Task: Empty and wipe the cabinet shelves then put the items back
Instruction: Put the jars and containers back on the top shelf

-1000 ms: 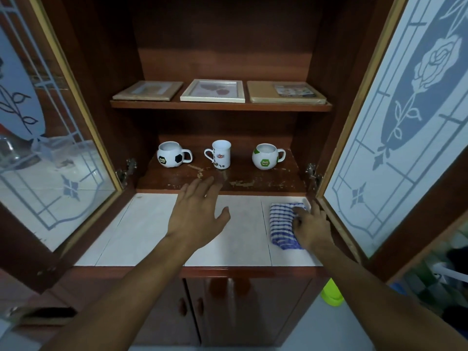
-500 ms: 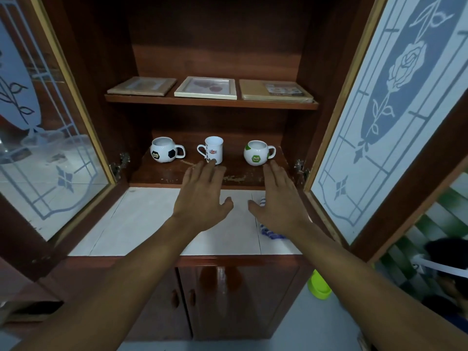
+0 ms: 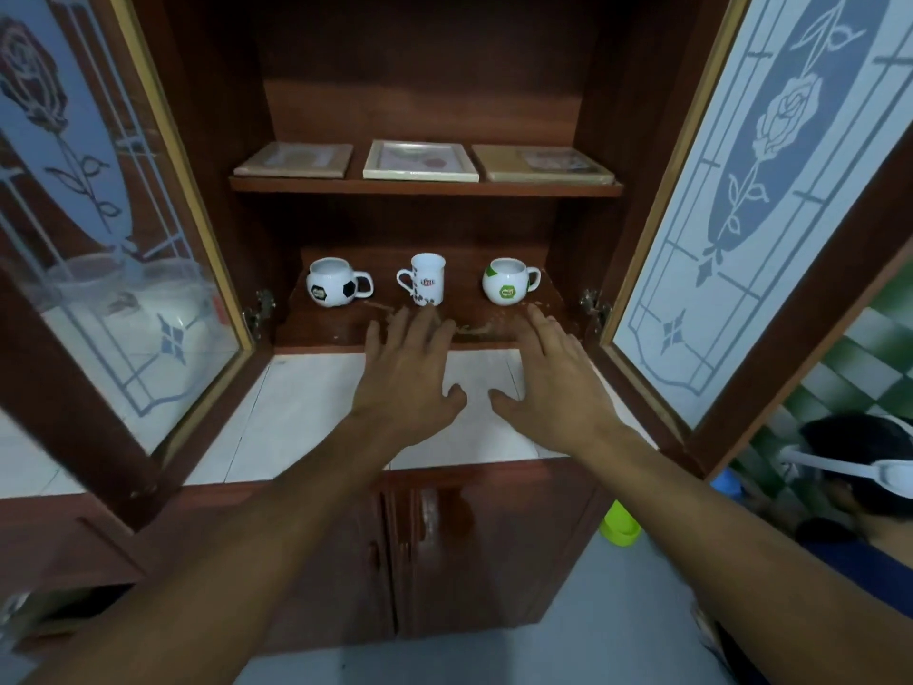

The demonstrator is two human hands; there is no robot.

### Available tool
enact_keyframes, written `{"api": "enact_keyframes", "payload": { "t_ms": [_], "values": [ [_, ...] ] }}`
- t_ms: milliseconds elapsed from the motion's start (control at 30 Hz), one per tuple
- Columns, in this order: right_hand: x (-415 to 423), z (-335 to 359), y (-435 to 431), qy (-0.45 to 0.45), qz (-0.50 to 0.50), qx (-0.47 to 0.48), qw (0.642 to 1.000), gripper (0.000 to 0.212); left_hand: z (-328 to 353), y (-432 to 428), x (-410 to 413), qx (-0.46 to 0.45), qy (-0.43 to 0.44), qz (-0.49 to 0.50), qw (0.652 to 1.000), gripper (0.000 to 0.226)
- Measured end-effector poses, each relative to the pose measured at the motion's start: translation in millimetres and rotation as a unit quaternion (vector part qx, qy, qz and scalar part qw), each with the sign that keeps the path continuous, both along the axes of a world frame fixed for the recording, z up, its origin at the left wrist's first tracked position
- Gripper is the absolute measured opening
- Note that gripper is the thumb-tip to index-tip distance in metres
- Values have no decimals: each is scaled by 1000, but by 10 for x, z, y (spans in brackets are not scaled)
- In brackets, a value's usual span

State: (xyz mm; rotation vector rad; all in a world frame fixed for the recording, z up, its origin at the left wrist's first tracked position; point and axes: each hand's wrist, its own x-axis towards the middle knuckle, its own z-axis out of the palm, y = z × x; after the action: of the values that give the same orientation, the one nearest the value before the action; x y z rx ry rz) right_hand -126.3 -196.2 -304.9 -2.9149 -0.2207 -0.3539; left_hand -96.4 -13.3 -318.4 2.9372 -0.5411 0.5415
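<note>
**A:** Where are the hands sitting?

**B:** Both are reaching in from the bottom of the frame, palms down, over the white tiled bench at centre. The left hand is stretching its fingers onto the scuffed front of the lower shelf. The right hand is doing the same just to its right.

**A:** Is either grip holding anything?

**B:** No. Each grip is lying wide open, fingers straight and spread, closing on nothing.

**A:** And the things on the shelves?

**B:** Three mugs are standing upright in a row at the back of the lower shelf. A football mug is at the left, a tall white mug in the middle and a green-and-white mug at the right. The left fingertips are lying right at the tall mug's base, and I cannot tell whether they are touching it. The right fingertips are pointing just below and right of the green-and-white mug, with a gap showing.

**A:** Higher up?

**B:** The upper shelf is carrying three flat pieces side by side. They are a wooden frame, a white picture frame and a tan board.

**A:** Around the edges?

**B:** The left glass door and the right glass door, both frosted with roses, are standing open. The lower cupboard doors are sitting closed. A green plastic thing is lying on the floor at lower right. Another person's head, wearing a white band, is showing at the right edge.
</note>
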Motion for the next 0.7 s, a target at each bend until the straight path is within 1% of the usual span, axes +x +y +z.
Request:
{"api": "enact_keyframes", "payload": {
  "t_ms": [167, 233, 333, 533, 600, 700],
  "values": [
    [-225, -18, 139, 22, 8, 13, 1000, 93, 25, 183, -286, -53, 5, -8, 999, 80],
    [-282, -23, 176, 13, 21, 23, 999, 92, 61, 239, -406, -72, 4, 0, 997, 80],
    [-390, -6, 269, -1, 48, 11, 999, 89, 69, 353, -614, -72, 21, 30, 997, 79],
    [-692, -58, 585, -1, 106, 22, 994, 87, 77, 719, -1202, -61, 20, 94, 993, 76],
    [-792, -83, 698, 6, 122, 18, 992, 87, 57, 872, -1377, -38, 27, 115, 992, 77],
    [-953, -94, 881, 21, 151, 11, 988, 85, 67, 1131, -1613, -40, 18, 143, 989, 78]
  ]
}}
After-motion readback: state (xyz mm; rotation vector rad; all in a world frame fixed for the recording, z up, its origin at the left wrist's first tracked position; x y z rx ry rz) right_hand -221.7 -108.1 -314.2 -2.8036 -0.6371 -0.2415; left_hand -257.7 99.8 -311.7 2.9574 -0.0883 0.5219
